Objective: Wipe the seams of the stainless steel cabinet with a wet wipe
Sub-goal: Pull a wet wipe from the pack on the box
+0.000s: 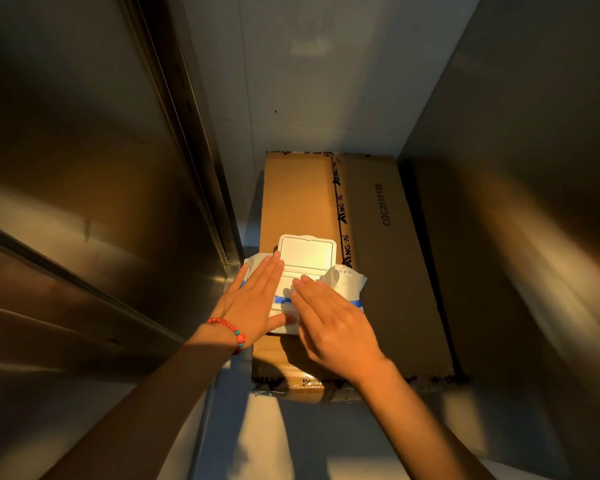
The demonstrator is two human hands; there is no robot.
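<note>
Hands, left hand (253, 299) and right hand (333, 323), flat on wipe pack (307, 258).

Both bare forearms entered from the bottom edge and converged toward centre frame. Left hand (257, 299) lay flat, palm down, fingers extended and held together, pointing away from the body and slightly rightward; thumb spread out to the right, along the near side. Left wrist carried a red and turquoise beaded bracelet (231, 330). Right hand (333, 323) also lay palm down, fingers straight and close together, angled up and to the left (toward the left hand's fingers). The two hands sat just beside each other, fingertips near, neither curled nor pinching. Whether the palms pressed or merely rested could not be told.
</note>
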